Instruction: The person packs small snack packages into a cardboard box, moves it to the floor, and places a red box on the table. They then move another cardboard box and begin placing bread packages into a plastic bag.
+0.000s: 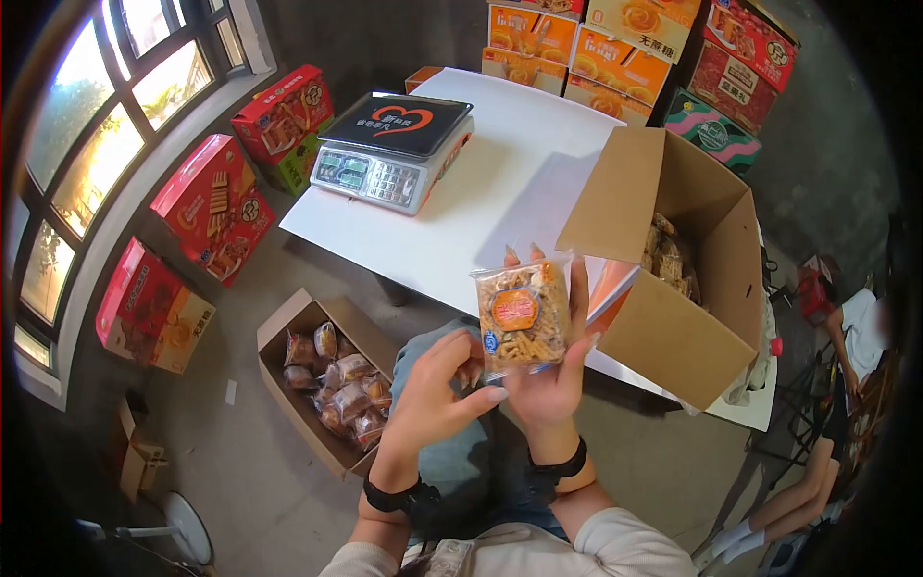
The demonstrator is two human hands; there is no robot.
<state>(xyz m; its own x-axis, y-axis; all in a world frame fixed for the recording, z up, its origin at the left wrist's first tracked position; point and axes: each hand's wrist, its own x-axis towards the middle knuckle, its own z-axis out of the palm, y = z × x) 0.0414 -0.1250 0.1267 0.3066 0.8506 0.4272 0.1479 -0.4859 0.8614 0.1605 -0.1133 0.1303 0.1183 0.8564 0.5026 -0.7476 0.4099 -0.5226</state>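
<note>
1. Here, our right hand holds the snack packet near the desk, its grip clamped on it: fingers behind, thumb along one side. This probably supports the soft wrapper without hiding the front.
2. Our left hand is beside the packet's lower corner, its grip apart, thumb away from the half-curled fingers. We cannot tell whether a fingertip touches the wrapper; it seems placed to steady that corner.
3. The packet tilts up towards us, presumably so that we can see its label. Clear, shiny film shows pale golden, stick-like pieces around the orange-edged label, with a blue mark low on one side.
4. A cardboard carton on the desk and a lower carton on the floor flank us, seemingly to keep their wrapped snacks within reach.
</note>
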